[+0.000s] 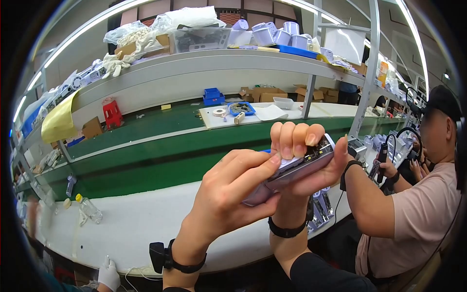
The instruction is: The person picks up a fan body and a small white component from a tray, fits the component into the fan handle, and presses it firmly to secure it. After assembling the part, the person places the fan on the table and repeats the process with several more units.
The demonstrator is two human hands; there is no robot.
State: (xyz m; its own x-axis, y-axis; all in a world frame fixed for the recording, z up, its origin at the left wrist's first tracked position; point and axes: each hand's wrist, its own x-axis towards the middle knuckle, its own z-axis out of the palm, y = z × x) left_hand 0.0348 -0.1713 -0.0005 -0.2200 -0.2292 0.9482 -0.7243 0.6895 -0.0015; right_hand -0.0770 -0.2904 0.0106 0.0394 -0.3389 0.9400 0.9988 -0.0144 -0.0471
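Up in front of me, over the white bench, I hold a lavender plastic device housing with its dark inner circuit side exposed. My left hand is closed round its lower left end, thumb and fingers pressing on the edges. Around the upper right end my right hand is wrapped, its fingers curled over the top and its palm underneath. The housing tilts up toward the right. My fingers hide much of its middle. Behind my right wrist, several similar lavender parts with dark insides lie on the bench.
A bottle with a yellow cap lies on the bench at left. At lower left shows another person's white-gloved hand. A co-worker sits close at right, holding a dark corded tool. A loaded shelf spans overhead.
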